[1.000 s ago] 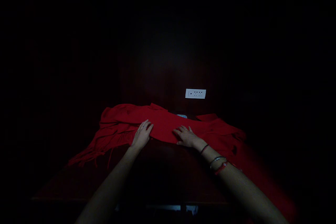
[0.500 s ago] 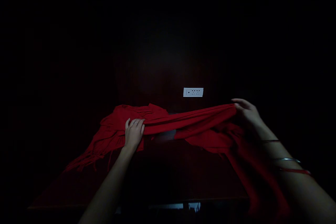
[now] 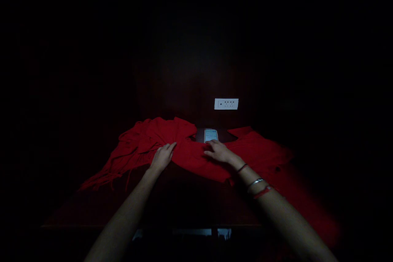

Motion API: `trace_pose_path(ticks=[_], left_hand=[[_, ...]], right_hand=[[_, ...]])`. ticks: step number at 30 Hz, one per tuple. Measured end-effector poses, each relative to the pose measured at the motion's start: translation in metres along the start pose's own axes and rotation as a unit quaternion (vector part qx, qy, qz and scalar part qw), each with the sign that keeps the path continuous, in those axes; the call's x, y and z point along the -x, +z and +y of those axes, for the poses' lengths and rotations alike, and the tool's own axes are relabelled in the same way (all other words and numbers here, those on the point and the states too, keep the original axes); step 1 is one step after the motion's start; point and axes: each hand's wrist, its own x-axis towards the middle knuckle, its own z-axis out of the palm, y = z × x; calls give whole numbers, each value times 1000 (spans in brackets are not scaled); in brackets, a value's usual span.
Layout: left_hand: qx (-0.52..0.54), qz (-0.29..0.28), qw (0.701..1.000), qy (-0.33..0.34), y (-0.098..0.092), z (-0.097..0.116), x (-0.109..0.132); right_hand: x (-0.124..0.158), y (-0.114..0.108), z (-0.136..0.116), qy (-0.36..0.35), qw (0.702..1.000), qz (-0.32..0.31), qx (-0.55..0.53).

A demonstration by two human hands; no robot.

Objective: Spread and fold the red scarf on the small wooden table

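Note:
A red fringed scarf lies spread across a dark table in a very dim room. My left hand rests flat on the scarf's left part, fingers stretched out. My right hand lies flat on the scarf's middle, fingers extended toward a lit phone that lies just beyond the cloth. Bracelets circle my right wrist. The scarf's right end hangs off the table, blurred.
A white socket plate is set in the dark wall behind the table. The scarf's fringe trails toward the front left. The table's front edge runs below my forearms. Everything else is in darkness.
My right hand, which held a lifted length of scarf out to the right, has come back to the middle and laid the cloth flat. The phone now shows beyond it.

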Motion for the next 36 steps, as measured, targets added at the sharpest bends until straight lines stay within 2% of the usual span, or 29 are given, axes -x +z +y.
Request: trace_pose_path(ticks=[3,6,8,10,12,14,15,17,19,22,24,26,27,29,31,34,36], left_hand=[[32,45,998,-3,-3,-4,3],[43,143,988,-39,-16,-9,2],[36,203,976,-71,-25,-10,1],[48,241,965,-90,-30,-8,-2],[92,246,961,-86,-31,-5,-4],[143,223,962,-60,-29,-1,-5],[161,208,964,-47,-28,0,-5],[179,182,966,-31,-26,0,-5],[174,168,970,-30,-26,-3,-4],[132,146,980,-18,-27,-7,-4],[89,130,987,-11,-25,-8,-5],[46,123,991,-26,-22,-10,-6],[27,124,991,-41,-20,-11,-6],[0,128,989,-76,-16,-14,-6],[-12,132,986,-102,-13,-18,-5],[-18,133,984,-115,-13,-22,-3],[-19,132,985,-112,-14,-23,-3]], right_hand=[[-19,28,-34,17,1000,-20,4],[-24,36,-39,59,998,-16,9],[-22,34,-35,65,998,18,-11],[-17,32,-34,25,994,81,-63],[-12,33,-38,-63,986,104,-114],[-9,37,-46,-130,985,50,-105],[-9,39,-49,-132,988,15,-82],[-12,39,-50,-92,994,-3,-59],[-15,32,-41,-33,993,62,-100],[-14,12,-11,93,958,205,-176],[-9,2,5,199,934,261,-140],[-3,-2,9,238,928,281,-58],[-1,0,6,218,935,279,-17],[-1,10,-8,131,957,256,39],[-5,26,-25,65,975,202,67],[-12,44,-38,97,989,86,77],[-15,45,-35,120,990,35,67]])
